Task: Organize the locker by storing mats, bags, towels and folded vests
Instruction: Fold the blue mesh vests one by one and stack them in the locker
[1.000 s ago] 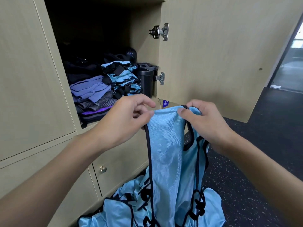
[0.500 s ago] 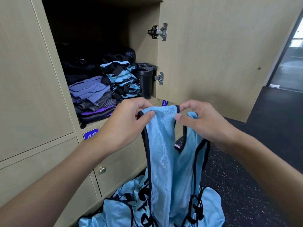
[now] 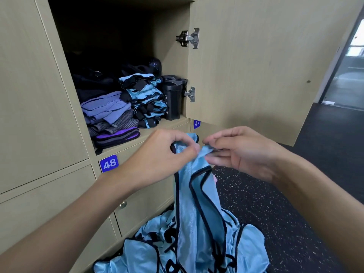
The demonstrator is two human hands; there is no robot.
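A light blue vest [image 3: 197, 196] with black trim hangs in front of me, its shoulder straps gathered at the top. My left hand [image 3: 163, 154] pinches one strap end and my right hand [image 3: 234, 152] pinches the other, close together. Below it a heap of more blue vests [image 3: 153, 253] lies on the floor. Inside the open locker [image 3: 145, 133] a stack of folded blue vests [image 3: 145, 99] sits beside a pile of purple and grey folded towels [image 3: 110, 117]. Dark bags [image 3: 92, 81] fill the shadowed back.
A black bottle [image 3: 173, 101] stands at the shelf's right end by the hinge. The locker door [image 3: 256, 66] is swung open to the right. Closed lockers numbered 48 [image 3: 109, 163] and 47 [image 3: 197, 123] lie below. Dark speckled floor [image 3: 295, 223] spreads to the right.
My hands have come closer together, bringing the two strap ends of the hanging vest nearly side by side, so the vest hangs narrower than before.
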